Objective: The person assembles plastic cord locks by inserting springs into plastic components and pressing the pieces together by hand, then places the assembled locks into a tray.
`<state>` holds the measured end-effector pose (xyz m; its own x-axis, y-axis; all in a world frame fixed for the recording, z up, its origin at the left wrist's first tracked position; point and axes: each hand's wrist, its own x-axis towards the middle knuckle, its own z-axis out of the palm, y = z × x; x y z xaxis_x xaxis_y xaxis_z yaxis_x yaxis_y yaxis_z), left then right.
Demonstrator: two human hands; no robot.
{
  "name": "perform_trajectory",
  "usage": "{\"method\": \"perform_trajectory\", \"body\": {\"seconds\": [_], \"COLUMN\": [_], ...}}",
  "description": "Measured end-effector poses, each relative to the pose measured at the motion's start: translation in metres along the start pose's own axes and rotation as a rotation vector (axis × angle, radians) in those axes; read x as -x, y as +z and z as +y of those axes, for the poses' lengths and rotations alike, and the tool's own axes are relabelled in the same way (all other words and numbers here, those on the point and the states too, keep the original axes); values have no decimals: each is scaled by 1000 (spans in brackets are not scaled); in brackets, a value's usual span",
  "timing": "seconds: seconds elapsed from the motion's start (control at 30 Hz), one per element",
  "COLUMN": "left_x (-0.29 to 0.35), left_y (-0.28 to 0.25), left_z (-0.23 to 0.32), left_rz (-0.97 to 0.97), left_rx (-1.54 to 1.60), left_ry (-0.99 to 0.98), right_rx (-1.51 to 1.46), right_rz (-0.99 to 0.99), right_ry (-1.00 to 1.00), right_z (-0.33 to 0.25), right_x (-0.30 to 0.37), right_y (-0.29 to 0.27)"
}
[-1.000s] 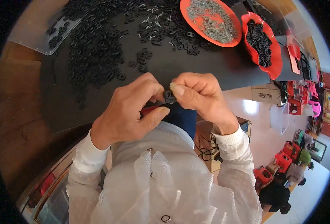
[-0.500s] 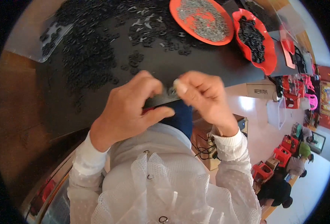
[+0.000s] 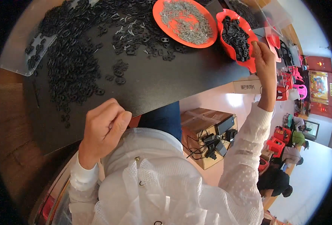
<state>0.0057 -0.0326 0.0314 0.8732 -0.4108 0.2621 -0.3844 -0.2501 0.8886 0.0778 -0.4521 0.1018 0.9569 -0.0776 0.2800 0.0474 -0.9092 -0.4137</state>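
Observation:
Curled closed with the thumb against the forefinger, my left hand [image 3: 105, 127] hovers at the near edge of the black table [image 3: 154, 80]. Whatever it may hold is hidden. My right hand [image 3: 264, 62] reaches out to the right rim of a wavy red bowl [image 3: 253, 37] filled with small black plastic pieces [image 3: 235, 39]. Its fingers are bent together, and I cannot make out anything between them. Left of the bowl lies a round orange-red plate [image 3: 159, 18] with many small silver metal pins [image 3: 192, 28].
Black oval pieces [image 3: 72, 63] spread in heaps over the left and far table, some silver pins among them. A clear plastic tray [image 3: 23, 67] sits at far left. Below right stands a cardboard box [image 3: 199, 120] with adapters and cables [image 3: 214, 144]. People [image 3: 274, 182] sit farther right.
My hands were together over the table edge; now the right has swung far right to the red bowl. The left has drawn back leftward and closed.

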Motion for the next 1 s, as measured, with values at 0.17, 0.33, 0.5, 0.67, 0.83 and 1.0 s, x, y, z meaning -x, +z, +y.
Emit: {"method": "perform_trajectory", "body": {"seconds": [0.17, 0.33, 0.5, 0.67, 0.83, 1.0], "left_x": [2, 2, 10, 16, 18, 17], "left_y": [-7, -10, -8, -10, -14, -15], "left_z": [-2, -13, -22, -28, -33, -35], "left_rz": [2, 12, 18, 53, 54, 25], "left_rx": [2, -24, 5, 58, 150, 191], "left_ry": [-89, -48, -37, -62, -81, -65], "right_rx": [-327, -163, 57, 185, 183, 15], "right_rz": [-214, -391, -278, -305, -400, -337], "right_ry": [-73, -623, -834, -797, -845, -926], "right_z": [-112, -183, -216, -239, -230, -235], "right_x": [21, -8, -79, -96, -82, -84], "right_y": [42, 111, 189, 225, 218, 222]}}
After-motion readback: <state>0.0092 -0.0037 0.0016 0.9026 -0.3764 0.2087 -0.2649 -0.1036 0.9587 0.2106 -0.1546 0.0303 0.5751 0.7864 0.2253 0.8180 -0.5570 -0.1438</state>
